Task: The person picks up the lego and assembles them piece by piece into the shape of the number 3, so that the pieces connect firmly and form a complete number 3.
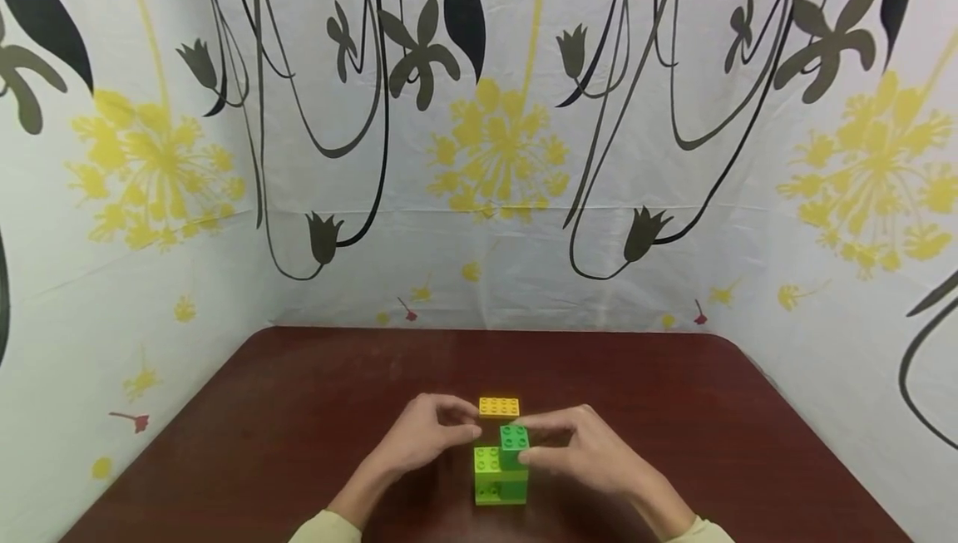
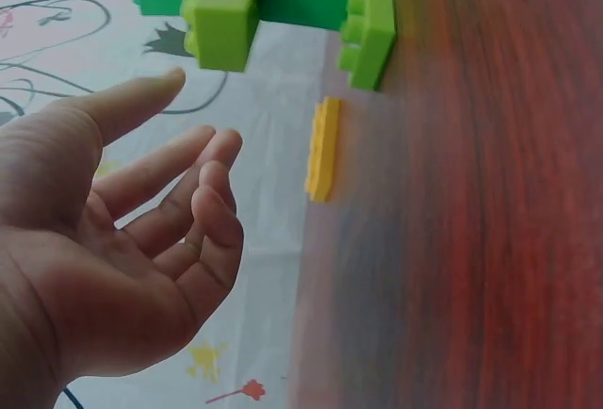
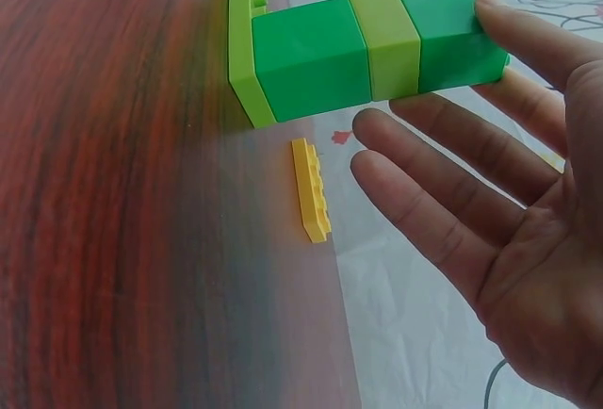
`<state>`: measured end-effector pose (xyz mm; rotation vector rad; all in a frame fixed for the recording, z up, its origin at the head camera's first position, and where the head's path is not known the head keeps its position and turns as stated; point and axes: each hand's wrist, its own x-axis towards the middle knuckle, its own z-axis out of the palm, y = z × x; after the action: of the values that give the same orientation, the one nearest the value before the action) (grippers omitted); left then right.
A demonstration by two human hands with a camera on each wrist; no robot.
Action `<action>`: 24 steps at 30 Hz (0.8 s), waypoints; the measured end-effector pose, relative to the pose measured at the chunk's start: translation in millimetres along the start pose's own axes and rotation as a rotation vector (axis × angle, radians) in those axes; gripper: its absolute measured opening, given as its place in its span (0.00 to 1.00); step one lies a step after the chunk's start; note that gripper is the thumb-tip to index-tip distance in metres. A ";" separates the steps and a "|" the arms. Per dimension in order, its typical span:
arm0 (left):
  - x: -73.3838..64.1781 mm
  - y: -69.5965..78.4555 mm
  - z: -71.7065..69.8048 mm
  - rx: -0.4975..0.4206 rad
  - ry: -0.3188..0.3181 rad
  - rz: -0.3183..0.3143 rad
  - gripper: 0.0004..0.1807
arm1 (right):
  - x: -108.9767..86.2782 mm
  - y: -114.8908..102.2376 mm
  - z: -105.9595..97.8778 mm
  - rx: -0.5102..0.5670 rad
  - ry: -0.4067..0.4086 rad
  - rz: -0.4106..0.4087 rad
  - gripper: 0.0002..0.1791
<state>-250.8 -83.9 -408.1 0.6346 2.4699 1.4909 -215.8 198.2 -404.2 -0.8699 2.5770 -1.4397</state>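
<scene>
A small tower of toy building bricks stands on the table near its front. From the bottom up it has a light green plate, a green brick, a light green brick and a green top brick, set at the right end. My right hand pinches this top brick between thumb and a finger, with the other fingers spread in the right wrist view. Left of the tower, my left hand is held with its fingers loosely bent and nothing in them. Just behind lies a yellow plate.
The dark red-brown table has rounded far corners. A white cloth with printed flowers hangs around its back and sides. The yellow plate lies a short way beyond the tower, near the fingertips of both hands.
</scene>
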 end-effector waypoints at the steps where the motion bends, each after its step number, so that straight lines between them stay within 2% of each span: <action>1: 2.5 -1.7 0.4 0.008 0.010 -0.006 0.18 | 0.1 0.3 0.2 0.000 0.000 0.005 0.23; 6: 16.7 -7.6 2.5 0.067 0.060 -0.014 0.16 | 0.4 2.1 0.5 -0.011 -0.002 0.028 0.24; 11: 29.3 -12.1 5.0 0.109 0.073 -0.013 0.17 | -0.3 2.5 0.7 0.010 0.000 0.027 0.24; 19: 42.1 -21.6 12.6 0.142 0.114 0.001 0.17 | -1.7 1.3 2.8 0.068 0.006 0.026 0.22; 24: 49.0 -24.7 16.9 0.177 0.121 -0.017 0.18 | -1.9 -0.7 2.9 0.096 0.006 0.027 0.23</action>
<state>-294.6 -58.3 -434.8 0.5660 2.7144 1.3528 -213.0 196.7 -405.7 -0.8157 2.4903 -1.5460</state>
